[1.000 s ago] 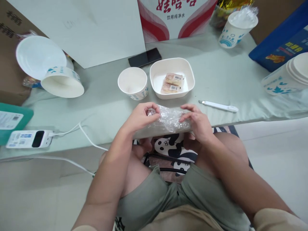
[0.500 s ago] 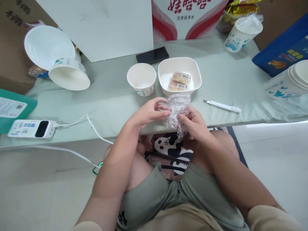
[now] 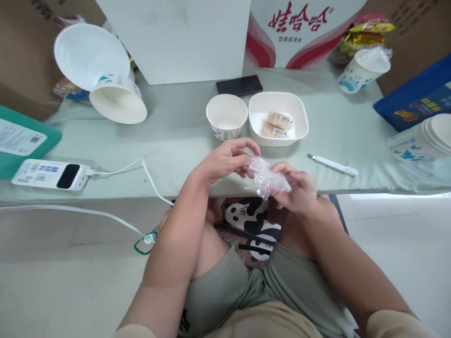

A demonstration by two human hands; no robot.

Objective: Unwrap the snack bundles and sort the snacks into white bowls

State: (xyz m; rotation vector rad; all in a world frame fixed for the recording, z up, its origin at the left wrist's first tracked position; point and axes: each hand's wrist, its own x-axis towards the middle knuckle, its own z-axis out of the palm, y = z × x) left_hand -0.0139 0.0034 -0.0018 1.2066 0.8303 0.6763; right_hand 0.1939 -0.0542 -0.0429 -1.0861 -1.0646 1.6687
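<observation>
A crumpled piece of clear plastic wrap (image 3: 265,177) is stretched between my two hands, above the table's front edge. My left hand (image 3: 232,159) pinches its left end with curled fingers. On the other end, my right hand (image 3: 294,185) grips the film between thumb and fingers. Just beyond the hands stands a white square bowl (image 3: 301,110) holding two small wrapped snack packets (image 3: 276,124). Left of it, close beside, is a round paper bowl (image 3: 226,112) whose visible inside is bare white. A white utility knife (image 3: 333,165) with its blade out lies to the right.
A black phone (image 3: 239,85) lies behind the bowls. Tipped paper bowls (image 3: 118,101) and a white power bank (image 3: 51,174) with a cable are at left. A paper cup (image 3: 362,70) with plastic in it and stacked cups (image 3: 419,141) stand at right. Boxes line the back.
The wrap has gone from hanging bunched to being drawn sideways between my hands. My right hand has turned and shifted slightly right; the camera view has moved a little too.
</observation>
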